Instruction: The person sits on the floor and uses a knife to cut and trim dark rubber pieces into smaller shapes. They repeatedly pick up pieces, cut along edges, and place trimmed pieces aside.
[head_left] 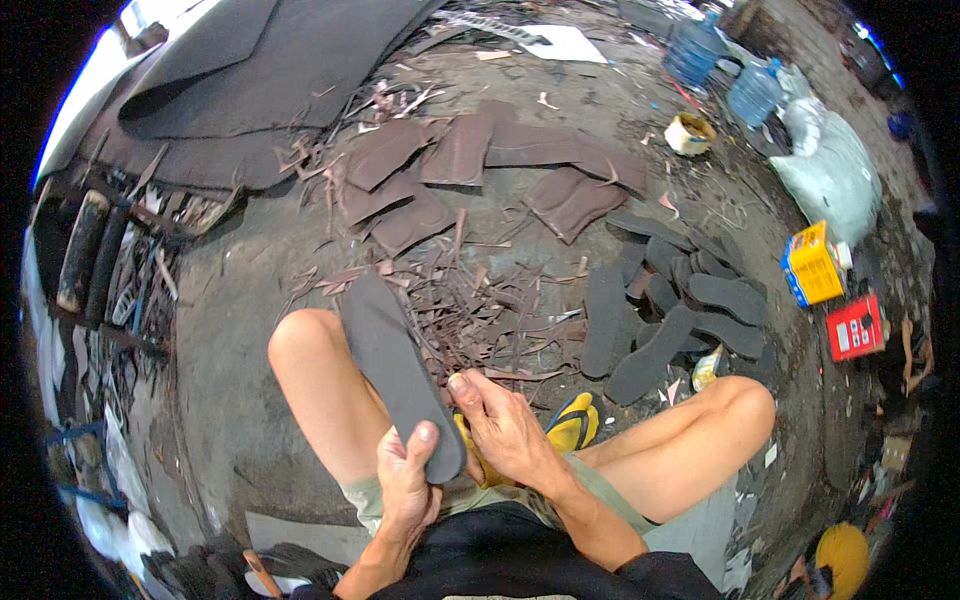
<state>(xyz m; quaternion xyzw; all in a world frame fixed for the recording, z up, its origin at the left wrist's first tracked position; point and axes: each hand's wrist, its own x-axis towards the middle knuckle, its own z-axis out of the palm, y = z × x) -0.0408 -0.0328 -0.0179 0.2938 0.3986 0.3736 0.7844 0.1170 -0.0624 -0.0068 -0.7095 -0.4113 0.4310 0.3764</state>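
A long dark grey shoe sole (pixel 388 345) slants across my lap, its far end beside my left knee. My left hand (pixel 408 475) is closed on its near end, with the thumb lying on top. Close to the sole's right edge, my right hand (pixel 505 428) is closed in a pinch; whatever lies between its fingers is hidden. Beyond my hands, brown trimmed strips (pixel 500 315) are heaped on the floor. To the right of them lies a pile of dark soles (pixel 690 300).
Brown sheet pieces (pixel 400 190) lie in an arc further out. Large dark sheets (pixel 250 80) are at the far left. Water jugs (pixel 692 52), a white sack (pixel 828 170), a yellow box (pixel 814 262) and a red box (pixel 855 327) line the right. Yellow flip-flops (pixel 573 424) are on my feet.
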